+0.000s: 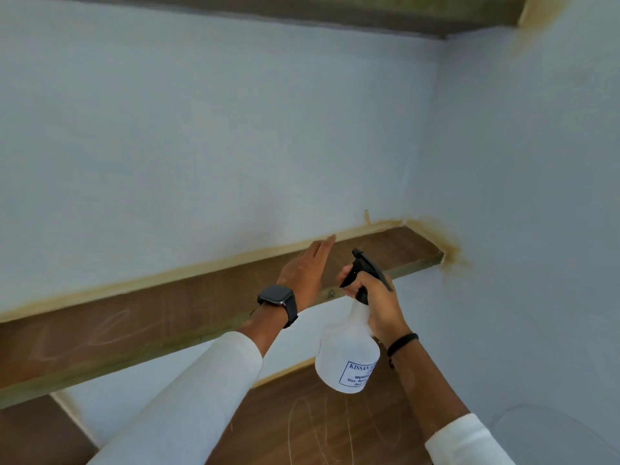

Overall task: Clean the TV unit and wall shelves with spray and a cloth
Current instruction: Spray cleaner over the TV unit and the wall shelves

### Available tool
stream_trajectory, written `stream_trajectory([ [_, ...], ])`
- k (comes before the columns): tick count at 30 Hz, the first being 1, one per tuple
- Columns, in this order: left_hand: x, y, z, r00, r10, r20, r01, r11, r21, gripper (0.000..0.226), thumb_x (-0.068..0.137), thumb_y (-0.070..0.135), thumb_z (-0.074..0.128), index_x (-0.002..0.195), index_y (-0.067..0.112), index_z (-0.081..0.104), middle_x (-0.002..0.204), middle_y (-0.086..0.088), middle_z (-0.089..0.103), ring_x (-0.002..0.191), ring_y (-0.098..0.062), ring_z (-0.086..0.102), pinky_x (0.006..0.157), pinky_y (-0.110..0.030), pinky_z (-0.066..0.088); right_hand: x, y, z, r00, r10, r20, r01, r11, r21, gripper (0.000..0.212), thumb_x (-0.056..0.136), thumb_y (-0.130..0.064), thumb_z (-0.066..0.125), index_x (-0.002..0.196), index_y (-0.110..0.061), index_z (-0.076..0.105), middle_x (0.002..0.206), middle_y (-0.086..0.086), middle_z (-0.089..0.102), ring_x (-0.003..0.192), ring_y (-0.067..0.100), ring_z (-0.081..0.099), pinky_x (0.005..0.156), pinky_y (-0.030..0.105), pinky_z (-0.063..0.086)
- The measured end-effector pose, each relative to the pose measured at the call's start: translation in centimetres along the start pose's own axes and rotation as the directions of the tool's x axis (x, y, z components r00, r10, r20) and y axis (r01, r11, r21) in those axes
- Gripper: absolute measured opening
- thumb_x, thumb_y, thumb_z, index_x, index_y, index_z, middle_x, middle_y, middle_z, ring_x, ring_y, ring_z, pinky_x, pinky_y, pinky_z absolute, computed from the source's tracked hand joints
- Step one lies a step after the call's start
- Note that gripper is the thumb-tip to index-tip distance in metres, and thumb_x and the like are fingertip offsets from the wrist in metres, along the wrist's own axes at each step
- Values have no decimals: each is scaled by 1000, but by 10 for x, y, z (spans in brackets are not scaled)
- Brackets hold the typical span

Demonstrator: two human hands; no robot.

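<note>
A brown wooden wall shelf point(134, 323) runs across the pale blue wall into the right corner. My left hand point(307, 268), a dark watch on its wrist, reaches over the shelf with straight fingers that point at the wall. Whether it touches the wood is unclear, and no cloth shows in it. My right hand point(379, 303) grips the neck of a white spray bottle point(349, 357) with a black trigger head, held just in front of the shelf's edge with the nozzle facing left towards the shelf.
A second shelf point(302, 15) hangs above near the top of the view. Below lies a brown surface point(318, 424) with pale scratch marks. Yellowish stains mark the wall where the shelves meet it. The side wall closes in on the right.
</note>
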State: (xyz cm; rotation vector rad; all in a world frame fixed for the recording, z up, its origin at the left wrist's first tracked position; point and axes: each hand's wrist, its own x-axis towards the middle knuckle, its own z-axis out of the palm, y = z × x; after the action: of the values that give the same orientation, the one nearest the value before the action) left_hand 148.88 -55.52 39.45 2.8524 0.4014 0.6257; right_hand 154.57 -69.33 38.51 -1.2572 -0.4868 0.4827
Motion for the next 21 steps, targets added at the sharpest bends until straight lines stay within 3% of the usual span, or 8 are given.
stream_trajectory([
  [2, -8, 0, -29, 997, -19, -70, 18, 1000, -14, 82, 82, -13, 45, 148, 22, 12, 139, -4, 38, 99, -22, 55, 69, -32, 51, -12, -19, 21, 998, -51, 45, 52, 998, -26, 20, 80, 10, 44, 84, 2, 61, 82, 14, 61, 80, 22, 58, 75, 33, 49],
  [6, -37, -7, -96, 981, -32, -189, 28, 999, -27, 63, 94, 0, 42, 147, 22, 17, 138, -4, 40, 114, -21, 51, 84, -40, 51, -38, -65, 69, 995, -12, 102, 14, 1000, -18, 19, 79, 8, 42, 78, 0, 60, 75, 13, 60, 72, 22, 57, 66, 31, 44],
  [16, -91, -25, -272, 892, 55, -450, 22, 986, 166, 55, 95, 10, 43, 145, 20, 24, 135, -4, 44, 117, -21, 50, 84, -39, 50, -96, -178, 167, 928, -126, 351, 149, 988, -41, 17, 86, 1, 48, 87, -5, 64, 82, 11, 67, 79, 22, 65, 78, 34, 53],
  [21, -100, -22, -351, 862, 52, -504, 110, 951, 288, 55, 95, 12, 46, 144, 20, 24, 136, -4, 44, 121, -22, 46, 85, -39, 47, -106, -234, 210, 866, -182, 466, 196, 980, 18, 18, 84, 2, 46, 88, -3, 63, 85, 15, 66, 82, 26, 65, 80, 38, 54],
])
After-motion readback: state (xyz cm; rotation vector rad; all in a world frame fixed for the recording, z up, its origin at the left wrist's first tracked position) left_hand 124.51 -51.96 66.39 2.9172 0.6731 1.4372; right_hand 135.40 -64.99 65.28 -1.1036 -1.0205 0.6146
